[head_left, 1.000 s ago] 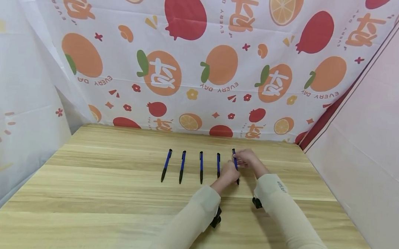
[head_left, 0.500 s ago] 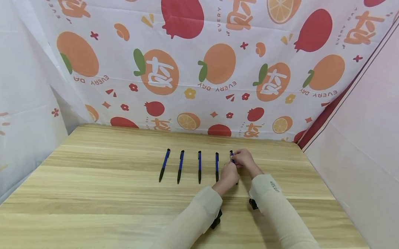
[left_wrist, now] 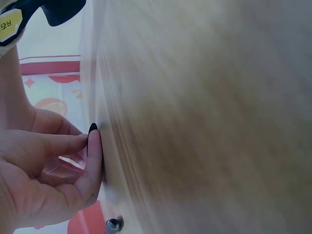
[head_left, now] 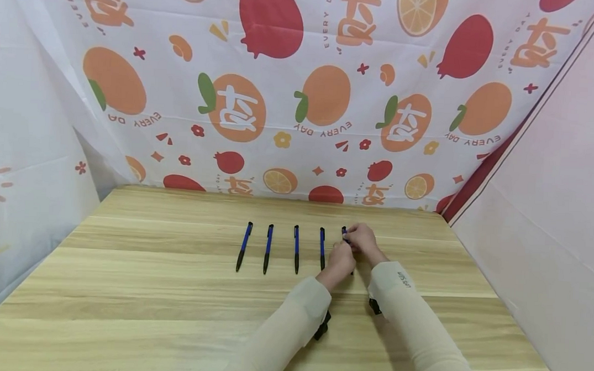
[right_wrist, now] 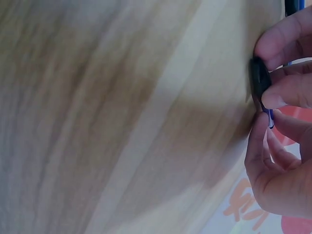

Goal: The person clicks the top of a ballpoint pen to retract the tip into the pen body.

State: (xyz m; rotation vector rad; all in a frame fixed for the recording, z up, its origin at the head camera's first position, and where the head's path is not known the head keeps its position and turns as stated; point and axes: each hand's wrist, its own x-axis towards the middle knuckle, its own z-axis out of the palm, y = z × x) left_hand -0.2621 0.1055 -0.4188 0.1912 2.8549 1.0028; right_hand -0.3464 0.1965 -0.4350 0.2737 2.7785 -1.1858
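At the right end of a row of pens lies a blue and black click pen (head_left: 344,229), mostly covered by the two hands in the head view. My left hand (head_left: 341,260) pinches its black lower part; the right wrist view shows this black grip (right_wrist: 260,83) between thumb and fingers. My right hand (head_left: 363,237) pinches the blue part nearer the clicker end. In the left wrist view a black pen tip (left_wrist: 93,127) shows at the left fingertips. The pen stays against the tabletop or very close to it.
Left of the hands, several matching pens lie spaced in a row, among them the nearest pen (head_left: 322,245) and the leftmost pen (head_left: 244,247). The wooden table (head_left: 137,300) meets a fruit-print curtain (head_left: 280,113) at its back edge.
The held pen has slid slightly toward me. My right hand has come a little closer to my left, which stays on the pen's lower part. The other pens lie as before.
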